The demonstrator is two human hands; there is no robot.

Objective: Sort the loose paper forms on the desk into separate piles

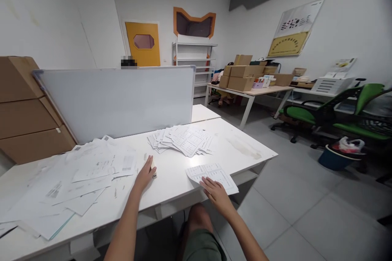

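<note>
My left hand (145, 175) rests on the white desk (171, 189), closed around a small whitish object (154, 171) whose kind I cannot make out. At the desk's front edge, my right hand (217, 196) holds a printed paper sheet (220, 174), its fingers across the top and its thumb hidden. The sheet sticks out past the edge and its left side curls up. Behind it lies a loose heap of printed sheets (186, 140). Left of my left hand, more papers (94, 167) are spread in overlapping layers.
A white panel (122, 100) stands along the desk's far side. Stacked cardboard boxes (27, 110) are at the left. Beyond, another table (260, 91) carries boxes. Green chairs (298, 115) and a blue bin (337, 160) stand on the tiled floor at right. A person's head (129, 63) shows behind the panel.
</note>
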